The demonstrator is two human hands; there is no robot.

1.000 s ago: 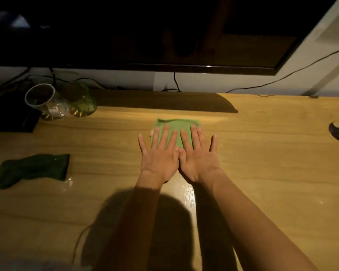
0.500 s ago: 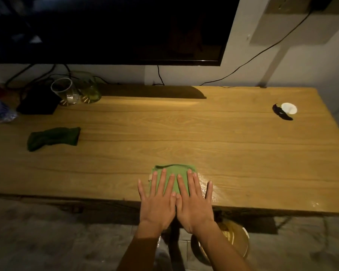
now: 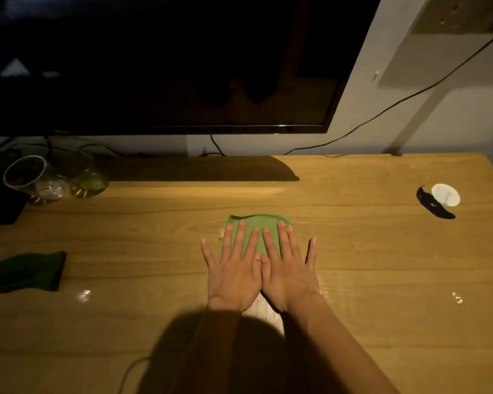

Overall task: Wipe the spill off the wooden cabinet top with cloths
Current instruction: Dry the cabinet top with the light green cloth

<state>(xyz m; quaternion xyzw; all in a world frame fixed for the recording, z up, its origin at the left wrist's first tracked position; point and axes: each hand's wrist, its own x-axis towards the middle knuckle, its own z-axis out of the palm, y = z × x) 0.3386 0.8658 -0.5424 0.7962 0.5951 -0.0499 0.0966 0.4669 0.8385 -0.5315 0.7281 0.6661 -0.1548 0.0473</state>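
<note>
Nearest you, a wet sheen point(image 3: 268, 311) showed between your wrists on the wooden cabinet top point(image 3: 367, 260). Your left hand point(image 3: 234, 274) and right hand point(image 3: 289, 275) lay flat side by side, fingers straight and spread, gripping nothing. Both pressed the light green cloth point(image 3: 258, 227), which sat mid-top under your fingertips. At 9 o'clock lay a dark green cloth point(image 3: 23, 270); at 10 o'clock, far back, two glasses point(image 3: 26, 177); at 2 o'clock, a white disc point(image 3: 446, 194).

Dim warm light from behind; head shadow foreground; edges bowed.
</note>
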